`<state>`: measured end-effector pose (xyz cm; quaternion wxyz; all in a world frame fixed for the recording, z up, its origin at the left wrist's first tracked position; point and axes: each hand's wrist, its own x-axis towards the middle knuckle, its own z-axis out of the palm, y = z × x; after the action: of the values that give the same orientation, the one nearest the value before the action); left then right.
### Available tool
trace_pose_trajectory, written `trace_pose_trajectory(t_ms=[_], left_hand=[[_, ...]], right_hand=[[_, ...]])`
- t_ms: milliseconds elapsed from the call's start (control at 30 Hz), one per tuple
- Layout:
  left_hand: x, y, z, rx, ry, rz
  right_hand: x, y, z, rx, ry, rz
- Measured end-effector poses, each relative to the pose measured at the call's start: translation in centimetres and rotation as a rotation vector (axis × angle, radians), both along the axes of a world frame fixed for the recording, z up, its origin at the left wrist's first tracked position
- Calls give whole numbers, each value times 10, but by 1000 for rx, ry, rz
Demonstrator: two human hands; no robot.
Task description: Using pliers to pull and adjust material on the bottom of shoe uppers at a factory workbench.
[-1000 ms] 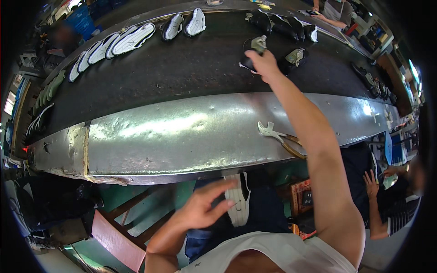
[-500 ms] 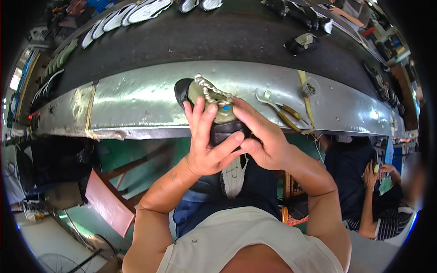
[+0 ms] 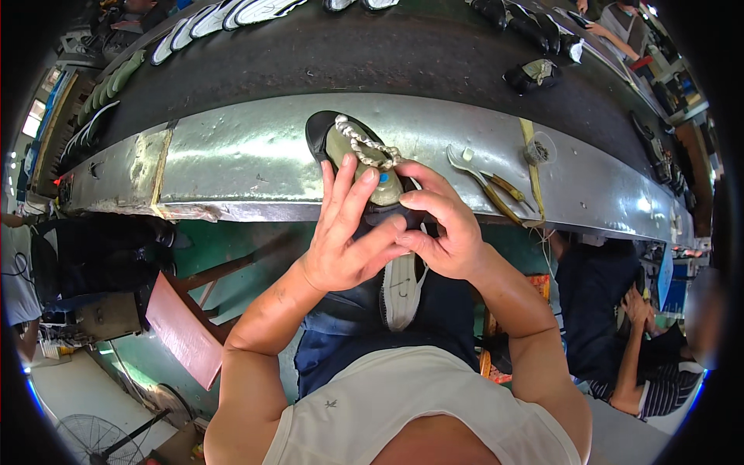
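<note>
An olive-green shoe last (image 3: 341, 147) with a twisted pale rope loop (image 3: 363, 146) and a blue dot leans against the metal bench edge. A black shoe upper (image 3: 318, 128) wraps it. My left hand (image 3: 345, 244) grips its left side, long fingers laid along it and thumb near the close end. My right hand (image 3: 443, 221) pinches the upper's edge at the near right between thumb and bent fingers; the exact pinch spot is partly hidden. Below my hands, a long greyish-white shoe piece (image 3: 401, 294) with dark edging lies over my lap.
Pincers with yellowish handles (image 3: 492, 186) and a clear cup of small bits (image 3: 540, 149) rest on the metal bench edge (image 3: 240, 147). White-lined shoe parts (image 3: 213, 22) and a green-and-black shoe (image 3: 531, 75) sit on the dark belt. A pink-topped stool (image 3: 182, 329) stands left; a co-worker (image 3: 659, 364) sits right.
The last has tilted, its black far end showing more. My right fingers have curled in from lying along its side to pinch at the near end. My view has shifted slightly.
</note>
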<state>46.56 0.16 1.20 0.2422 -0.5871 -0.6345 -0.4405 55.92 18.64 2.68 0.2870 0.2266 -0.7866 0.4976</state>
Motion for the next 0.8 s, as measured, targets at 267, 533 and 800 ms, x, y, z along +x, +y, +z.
trace_pose_trajectory(t_ms=[267,533,800], left_hand=[[-5,-15,31,-190,-258,-74],[-42,21,41,125,-275,-141],[-26,19,75,157,-671,-289]], right_hand=[[-2,2,-9,-16,41,29],[-11,-8,9,40,-12,-20],[-37,-12,46,261,348,-295]])
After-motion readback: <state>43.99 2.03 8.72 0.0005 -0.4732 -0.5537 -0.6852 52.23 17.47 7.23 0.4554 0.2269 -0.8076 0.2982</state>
